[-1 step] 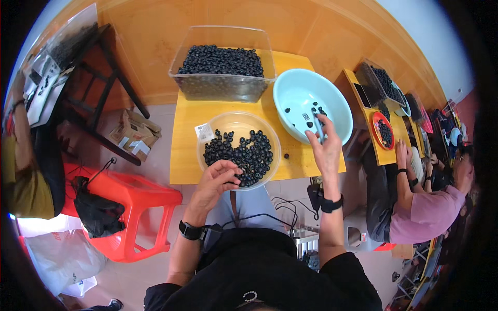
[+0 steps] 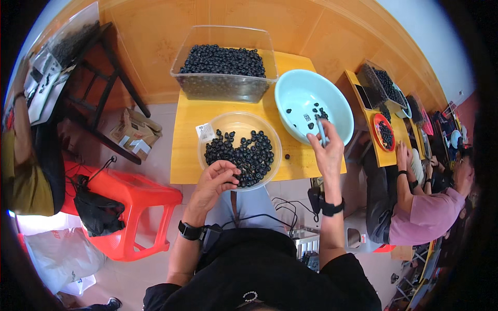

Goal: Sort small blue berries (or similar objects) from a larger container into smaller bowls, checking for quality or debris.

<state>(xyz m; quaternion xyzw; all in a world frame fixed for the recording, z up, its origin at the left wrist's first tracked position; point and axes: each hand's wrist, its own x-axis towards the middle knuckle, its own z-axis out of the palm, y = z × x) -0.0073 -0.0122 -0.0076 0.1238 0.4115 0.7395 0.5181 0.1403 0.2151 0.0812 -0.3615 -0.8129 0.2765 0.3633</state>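
Note:
A clear round bowl (image 2: 276,165) on the yellow table holds many small round black pieces (image 2: 254,155), bead-like, some with a hole showing. My left hand (image 2: 215,181) is at the bowl's near left rim, thumb and fingers pinched together; whatever they hold is hidden among the black pieces. My right hand (image 2: 330,150) is over the near right rim of a light blue basin (image 2: 295,93). It grips a slim blue-grey pen-like tool (image 2: 322,133), pointing into the basin. Several black pieces (image 2: 322,113) lie on the basin's bottom.
Behind the bowl stands a clear rectangular bin (image 2: 228,88) heaped with black pieces. One loose piece (image 2: 287,156) lies on the yellow table (image 2: 189,129). A red stool (image 2: 129,207) with a black bag (image 2: 98,210) stands left. A co-worker in a pink shirt (image 2: 425,220) sits right.
My right hand and its tool have shifted very slightly right and down. My left hand keeps almost the same place at the bowl.

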